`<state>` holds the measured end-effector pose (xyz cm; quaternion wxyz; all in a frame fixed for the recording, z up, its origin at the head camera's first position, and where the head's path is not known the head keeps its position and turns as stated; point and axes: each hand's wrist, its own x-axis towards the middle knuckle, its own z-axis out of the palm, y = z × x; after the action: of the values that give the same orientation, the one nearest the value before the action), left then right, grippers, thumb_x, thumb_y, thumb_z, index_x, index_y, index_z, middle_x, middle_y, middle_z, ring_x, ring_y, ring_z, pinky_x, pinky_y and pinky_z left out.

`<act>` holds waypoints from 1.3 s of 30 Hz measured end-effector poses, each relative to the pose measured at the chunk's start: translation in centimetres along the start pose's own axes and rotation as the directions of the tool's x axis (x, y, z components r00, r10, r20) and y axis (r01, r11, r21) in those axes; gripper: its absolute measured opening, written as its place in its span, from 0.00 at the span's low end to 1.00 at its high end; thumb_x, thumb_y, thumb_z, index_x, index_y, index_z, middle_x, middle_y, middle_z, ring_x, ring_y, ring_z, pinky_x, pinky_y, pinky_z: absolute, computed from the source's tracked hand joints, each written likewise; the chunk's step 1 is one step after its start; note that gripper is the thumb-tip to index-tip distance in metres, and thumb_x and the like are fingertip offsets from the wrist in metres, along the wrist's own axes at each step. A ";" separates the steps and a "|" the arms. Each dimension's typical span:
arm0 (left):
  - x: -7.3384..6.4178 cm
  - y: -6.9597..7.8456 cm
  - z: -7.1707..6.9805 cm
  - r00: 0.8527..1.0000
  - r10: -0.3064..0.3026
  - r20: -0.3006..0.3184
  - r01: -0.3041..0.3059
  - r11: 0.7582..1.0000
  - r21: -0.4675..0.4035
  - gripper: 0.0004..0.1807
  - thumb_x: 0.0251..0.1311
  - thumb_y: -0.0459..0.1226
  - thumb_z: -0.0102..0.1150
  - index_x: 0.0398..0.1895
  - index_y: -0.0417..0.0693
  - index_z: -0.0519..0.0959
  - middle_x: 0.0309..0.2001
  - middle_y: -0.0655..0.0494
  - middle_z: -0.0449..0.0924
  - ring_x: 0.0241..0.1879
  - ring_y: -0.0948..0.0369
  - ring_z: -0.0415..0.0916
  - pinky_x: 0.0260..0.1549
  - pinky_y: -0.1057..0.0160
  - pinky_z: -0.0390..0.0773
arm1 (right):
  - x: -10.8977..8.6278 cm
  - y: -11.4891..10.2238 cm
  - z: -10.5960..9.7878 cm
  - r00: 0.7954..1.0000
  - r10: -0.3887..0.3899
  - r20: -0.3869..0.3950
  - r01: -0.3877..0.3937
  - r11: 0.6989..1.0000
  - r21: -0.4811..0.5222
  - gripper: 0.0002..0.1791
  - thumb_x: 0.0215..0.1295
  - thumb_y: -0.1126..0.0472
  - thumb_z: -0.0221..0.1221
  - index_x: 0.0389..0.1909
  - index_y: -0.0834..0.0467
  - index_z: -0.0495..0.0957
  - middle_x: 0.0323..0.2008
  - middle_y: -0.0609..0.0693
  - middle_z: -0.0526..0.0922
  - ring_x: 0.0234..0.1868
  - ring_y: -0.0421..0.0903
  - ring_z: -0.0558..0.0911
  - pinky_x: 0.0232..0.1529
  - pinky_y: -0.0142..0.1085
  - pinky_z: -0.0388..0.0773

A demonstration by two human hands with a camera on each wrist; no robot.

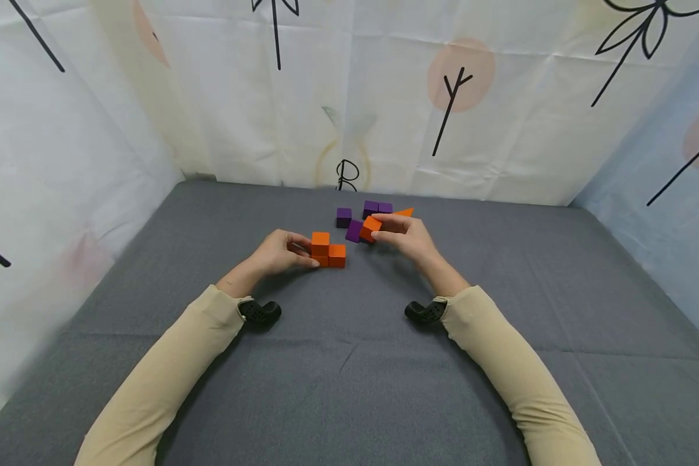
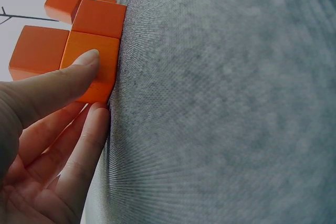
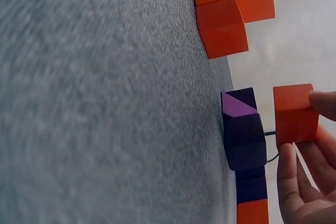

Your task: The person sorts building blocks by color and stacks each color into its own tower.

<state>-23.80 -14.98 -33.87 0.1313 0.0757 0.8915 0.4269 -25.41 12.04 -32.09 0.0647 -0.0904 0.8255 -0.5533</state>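
My left hand [image 1: 276,252] pinches the lower left orange cube [image 2: 107,51] of a small stack, thumb on its near face and fingers behind. A second orange cube [image 1: 337,256] sits beside it on the right, and a third orange cube [image 1: 320,241] rests on top of the pinched one. To the right and a bit farther back, my right hand [image 1: 410,238] holds another orange cube [image 3: 295,111] between thumb and fingers. That cube is raised off the cloth, tilted, and partly overlaps a purple block [image 1: 354,231] in the head view.
Behind the held cube are more purple blocks [image 1: 343,217], two of them side by side [image 1: 377,208]. An orange pointed block [image 1: 405,212] lies to their right, partly behind my right hand. Grey cloth [image 1: 349,388] covers the table; a printed white curtain [image 1: 384,97] hangs behind.
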 end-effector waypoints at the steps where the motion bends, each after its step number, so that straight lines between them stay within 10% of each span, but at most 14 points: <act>1: 0.0 0.0 0.0 1.000 0.000 0.000 0.000 1.000 0.000 0.27 0.54 0.37 0.69 0.58 0.38 0.76 0.53 0.41 0.80 0.52 0.50 0.78 0.52 0.53 0.76 | 0.0 -0.1 0.1 1.000 -0.012 0.007 0.012 1.000 0.008 0.25 0.61 0.60 0.64 0.60 0.55 0.76 0.56 0.56 0.80 0.55 0.49 0.78 0.53 0.38 0.73; 39: -0.2 0.1 0.0 1.000 -0.006 -0.001 0.006 1.000 -0.009 0.26 0.54 0.37 0.69 0.57 0.39 0.77 0.54 0.41 0.79 0.52 0.50 0.78 0.52 0.53 0.76 | 0.4 -0.8 2.9 0.936 -0.189 0.298 0.196 0.981 0.005 0.24 0.63 0.61 0.62 0.60 0.59 0.75 0.58 0.56 0.78 0.57 0.50 0.78 0.57 0.44 0.74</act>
<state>-23.64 -14.95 -33.74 0.1326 0.0723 0.8898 0.4307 -25.11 9.00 -32.46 0.1326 -0.2537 0.8002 -0.5270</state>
